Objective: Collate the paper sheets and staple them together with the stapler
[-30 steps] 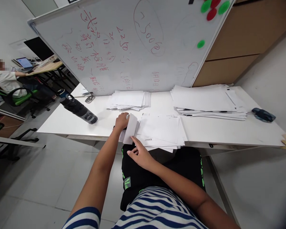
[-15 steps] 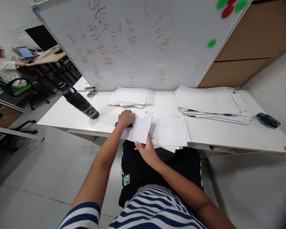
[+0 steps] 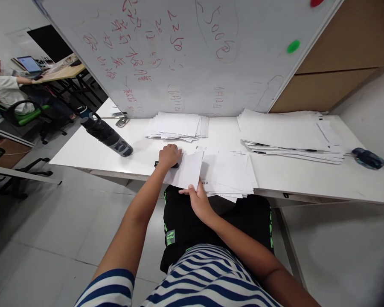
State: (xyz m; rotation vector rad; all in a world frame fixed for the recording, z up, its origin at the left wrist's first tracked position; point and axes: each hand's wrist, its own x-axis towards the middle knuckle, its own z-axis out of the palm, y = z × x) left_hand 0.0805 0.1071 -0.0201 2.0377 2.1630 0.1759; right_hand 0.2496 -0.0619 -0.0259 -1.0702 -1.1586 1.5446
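Note:
My left hand (image 3: 169,157) is curled over a small black stapler-like tool (image 3: 176,165) on the desk. Most of that tool is hidden beneath the hand, so its exact kind is unclear. A white sheet of paper (image 3: 193,166) lies with its left part beside and partly under the tool, its right side raised. My right hand (image 3: 199,200) grips the sheet's near right edge, thumb on the near side and other fingers partly hidden behind. Directly to the right, a loose paper stack (image 3: 228,172) reaches over the desk's front edge.
Against the whiteboard (image 3: 192,55) lie a paper stack (image 3: 176,125) and a larger one (image 3: 281,130). A dark bottle (image 3: 107,135) stands left on the white desk (image 3: 80,157); a dark bundled object (image 3: 368,158) lies far right. Another person (image 3: 8,91) sits at a desk beyond.
My right hand's thumb and fingers have shifted slightly along the sheet's edge. My left hand stays over the black tool. The view has tilted down a little.

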